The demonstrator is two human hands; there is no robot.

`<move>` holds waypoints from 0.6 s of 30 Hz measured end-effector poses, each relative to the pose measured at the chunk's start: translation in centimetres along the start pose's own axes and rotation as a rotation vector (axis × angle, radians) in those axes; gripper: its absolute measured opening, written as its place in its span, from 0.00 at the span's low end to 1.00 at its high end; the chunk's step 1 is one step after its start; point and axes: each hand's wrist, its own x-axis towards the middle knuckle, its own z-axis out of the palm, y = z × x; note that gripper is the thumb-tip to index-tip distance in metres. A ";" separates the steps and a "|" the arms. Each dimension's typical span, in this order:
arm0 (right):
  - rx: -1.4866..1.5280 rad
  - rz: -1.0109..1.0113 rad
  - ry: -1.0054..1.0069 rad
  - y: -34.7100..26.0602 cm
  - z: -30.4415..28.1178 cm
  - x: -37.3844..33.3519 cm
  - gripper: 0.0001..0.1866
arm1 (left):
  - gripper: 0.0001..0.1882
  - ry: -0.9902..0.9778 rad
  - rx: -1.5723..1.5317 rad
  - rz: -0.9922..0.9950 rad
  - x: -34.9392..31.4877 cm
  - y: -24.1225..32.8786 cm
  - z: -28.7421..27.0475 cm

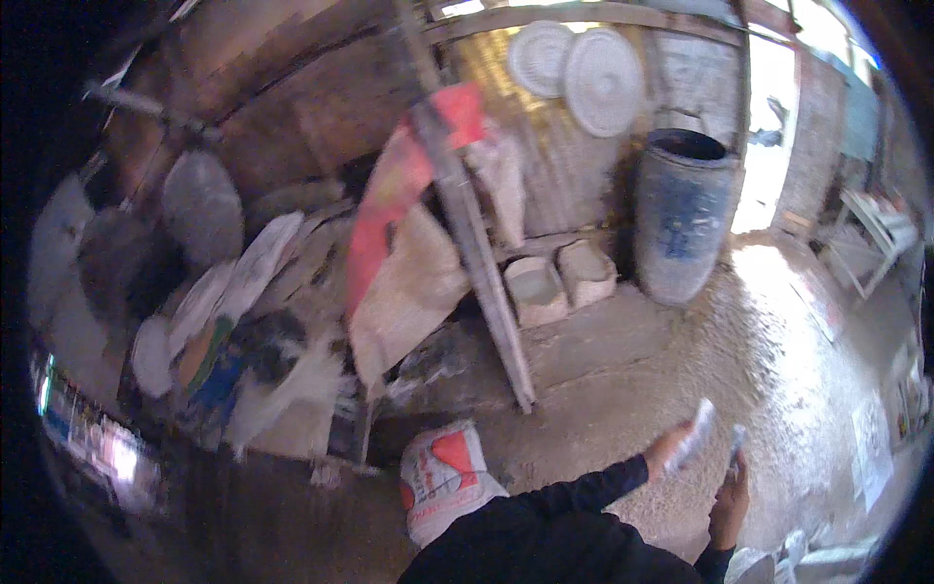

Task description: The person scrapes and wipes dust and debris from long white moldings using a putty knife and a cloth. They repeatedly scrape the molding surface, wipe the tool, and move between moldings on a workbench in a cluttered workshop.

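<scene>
My left hand (666,451) reaches out at the lower right, closed around a pale, whitish elongated thing (692,440) whose kind I cannot make out. Close beside it, my right hand (729,501) is raised with the fingers closed on a small narrow greyish thing (738,438), too blurred to name. The two held things are apart, with a gap between them. Beneath both hands lies a bright, rough-looking floor (671,501). A white sack with red print (446,472) stands near my left sleeve.
A large blue-grey barrel (683,219) stands by the doorway (764,146). Two open sacks (537,310) sit left of it, near a slanting wooden post (479,258). Round woven trays (603,83) hang on the wall. Piled sacks (255,263) fill the left; a small table (871,234) is right.
</scene>
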 end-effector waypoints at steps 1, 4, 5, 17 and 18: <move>-0.040 0.009 -0.008 0.7 -1.0 1.0 0.22 | 0.25 -0.008 -0.003 -0.001 1.9 0.2 0.7; -0.111 0.065 -0.072 1.0 -3.2 3.6 0.22 | 0.25 -0.069 0.030 -0.032 4.9 1.8 4.0; -0.119 0.053 -0.039 0.6 -3.9 4.5 0.22 | 0.25 -0.105 0.042 -0.051 6.0 1.4 5.1; -0.162 0.142 0.411 7.6 -14.2 19.1 0.25 | 0.28 -0.403 -0.219 -0.329 27.8 0.8 11.2; -0.133 0.174 0.437 8.5 -14.9 20.4 0.25 | 0.28 -0.423 -0.266 -0.368 29.8 1.9 12.1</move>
